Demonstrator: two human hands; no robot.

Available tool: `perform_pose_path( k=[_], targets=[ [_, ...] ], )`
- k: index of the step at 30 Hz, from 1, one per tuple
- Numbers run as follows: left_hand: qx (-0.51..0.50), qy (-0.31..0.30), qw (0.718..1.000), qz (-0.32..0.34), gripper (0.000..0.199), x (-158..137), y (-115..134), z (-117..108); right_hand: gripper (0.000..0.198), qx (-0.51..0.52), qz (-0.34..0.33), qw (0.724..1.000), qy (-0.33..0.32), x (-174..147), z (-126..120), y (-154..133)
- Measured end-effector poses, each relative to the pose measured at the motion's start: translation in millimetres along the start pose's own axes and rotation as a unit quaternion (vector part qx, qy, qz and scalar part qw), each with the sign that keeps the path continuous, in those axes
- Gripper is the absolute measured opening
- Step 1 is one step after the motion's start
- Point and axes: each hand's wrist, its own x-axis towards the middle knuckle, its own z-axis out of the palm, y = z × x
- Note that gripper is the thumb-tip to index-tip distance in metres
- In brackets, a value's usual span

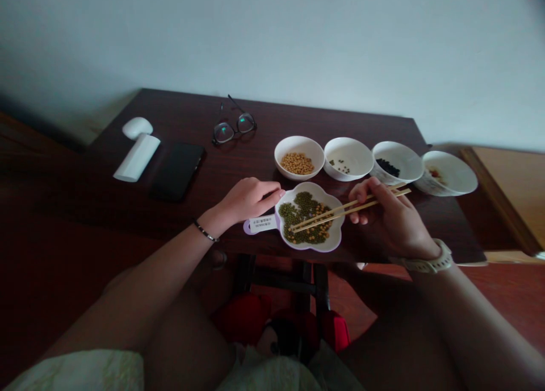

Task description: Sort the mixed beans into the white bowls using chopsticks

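At the near edge of the dark table (238,167) sits a shallow white dish (313,246), scalloped like a flower, lilac-rimmed, its labelled handle (261,224) pointing left. The person's right hand (395,218) is closed around pale chopsticks (357,209), slanting left into the dish. The left hand (251,198) touches the far-left rim; whether it grips cannot be told. Yellow beans (327,226) gather mostly on the right among smaller green beans (304,201), some hidden under the chopsticks. The handle's print is too small to read.
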Motion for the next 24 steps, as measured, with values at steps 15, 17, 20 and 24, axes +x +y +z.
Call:
perform_pose_path(
  k=[15, 17, 20, 24],
  targets=[
    [0.005, 0.006, 1.0, 0.005, 0.044, 0, -1, 0, 0.042, 0.004, -0.003, 1.0, 0.007, -1, -3, 4],
    [0.005, 0.006, 1.0, 0.004, 0.044, 0, -1, 0, 0.042, 0.021, -0.01, 1.0, 0.021, 2, -4, 0],
    [0.005, 0.009, 1.0, 0.001, 0.044, 0, 0, 0, 0.039, 0.06, -0.031, 0.997, 0.042, 10, -9, -6],
    [0.006, 0.006, 1.0, 0.002, 0.044, 0, 0, 0, 0.028, 0.106, -0.108, 0.986, 0.07, 28, -23, -9]
  ],
)
